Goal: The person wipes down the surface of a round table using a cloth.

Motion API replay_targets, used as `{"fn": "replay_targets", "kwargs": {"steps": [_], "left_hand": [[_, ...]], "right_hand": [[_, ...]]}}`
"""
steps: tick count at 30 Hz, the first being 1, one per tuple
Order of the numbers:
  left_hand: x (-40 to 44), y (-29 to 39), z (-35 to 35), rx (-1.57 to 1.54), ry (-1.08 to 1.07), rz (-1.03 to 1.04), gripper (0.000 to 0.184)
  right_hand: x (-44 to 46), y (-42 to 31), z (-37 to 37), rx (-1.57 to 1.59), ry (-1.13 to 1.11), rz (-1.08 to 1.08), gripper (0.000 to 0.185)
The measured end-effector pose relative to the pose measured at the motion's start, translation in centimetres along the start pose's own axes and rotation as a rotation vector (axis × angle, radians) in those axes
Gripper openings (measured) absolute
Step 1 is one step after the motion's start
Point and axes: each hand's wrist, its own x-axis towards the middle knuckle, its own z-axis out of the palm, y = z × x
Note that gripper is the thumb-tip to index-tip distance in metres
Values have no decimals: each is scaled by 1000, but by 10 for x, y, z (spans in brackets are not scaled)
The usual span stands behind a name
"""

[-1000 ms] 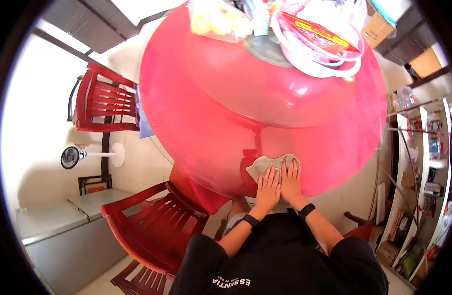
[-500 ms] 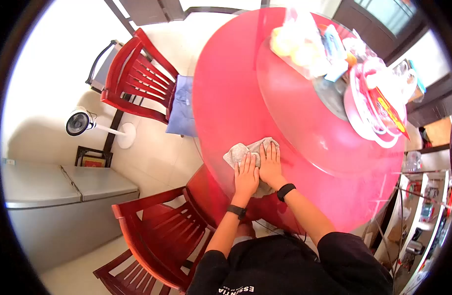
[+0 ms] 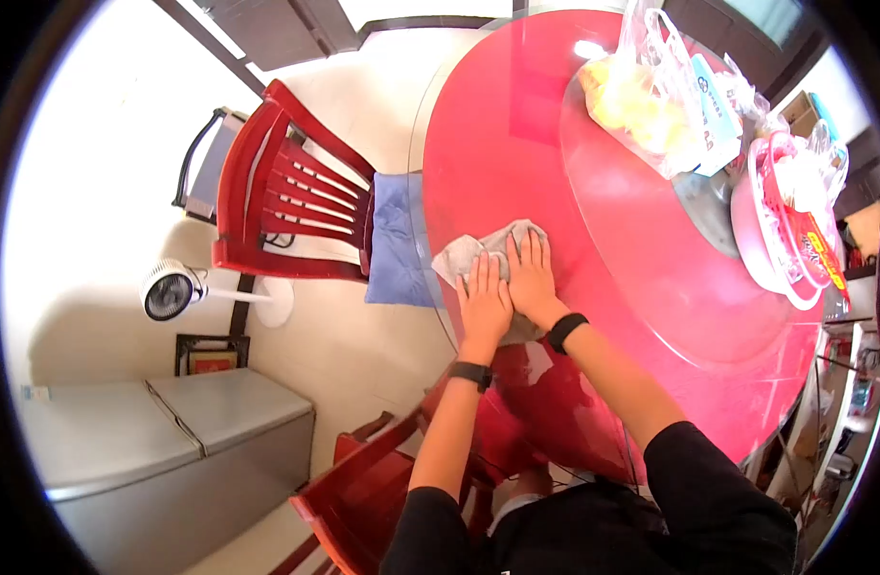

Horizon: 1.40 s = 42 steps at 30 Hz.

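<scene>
Both hands press flat on a grey cloth [image 3: 502,241], which lies crumpled on the red round table [image 3: 488,134] near its left edge. My left hand [image 3: 485,305] rests on the lower left part of the cloth, its fingers stretched out and slightly apart. Beside it on the right, my right hand [image 3: 534,280] lies on the cloth with fingers extended, the two hands touching or nearly so. Part of the cloth shows below and between the hands. A black band is on each wrist.
A clear bag of yellow fruit [image 3: 646,110] and a pink basin [image 3: 761,230] of packages stand on the round raised glass. A red chair [image 3: 301,192] with a blue cushion [image 3: 397,240] is at left, another chair [image 3: 363,498] below, beside a grey chest freezer [image 3: 181,460].
Both hands and the cloth have moved left along the table edge, towards the cushioned chair. The view has turned and shifted too. The hands stay flat on the cloth.
</scene>
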Motion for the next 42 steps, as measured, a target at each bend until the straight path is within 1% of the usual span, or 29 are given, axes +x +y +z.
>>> {"fn": "replay_targets", "kwargs": {"steps": [2, 3, 6, 7, 10, 13, 16, 21, 25, 28, 32, 33, 36, 40, 41, 42], "left_hand": [[30, -16, -7, 28, -30, -7, 48], [43, -25, -6, -6, -18, -17, 48], [70, -44, -7, -25, -17, -32, 48], [75, -47, -11, -43, -38, -49, 49], [88, -59, -10, -3, -61, -34, 49], [83, -57, -16, -32, -91, -48, 49], [72, -52, -18, -47, -102, -55, 49], [24, -42, -23, -43, -108, -45, 50], [-25, -21, -19, -53, -104, -86, 51], [-75, 1, -18, -37, -131, -109, 51], [-141, 35, -3, 19, -153, -78, 52], [-155, 49, 0, 27, -135, -49, 52], [-196, 93, 12, 4, -235, -24, 54], [-241, 170, 34, 5, -307, 67, 56], [-252, 188, 45, 6, -306, 94, 56], [-265, 209, 53, -6, -306, 127, 56]], "right_hand": [[31, -4, 20, 11, 74, 4, 72], [44, -9, 22, -34, 81, 17, 72], [77, -22, 15, -21, 10, 34, 73], [87, -25, 19, -84, 12, 40, 75], [97, -31, 12, -72, -110, 74, 74], [96, -32, 15, -30, -66, 89, 72], [85, -37, 17, -107, -26, 84, 70], [37, -42, 10, -70, -51, 66, 69], [-11, -38, 10, -81, 3, 15, 68], [-65, -29, -2, 77, -35, -36, 68], [-142, -3, -24, 110, -84, -83, 67], [-161, 7, -28, 166, -93, -82, 67], [-222, 40, -40, 204, -74, -34, 67], [-307, 100, -55, 224, -27, 60, 68], [-328, 115, -59, 176, -32, 91, 70], [-349, 131, -67, 192, -50, 130, 70]]}}
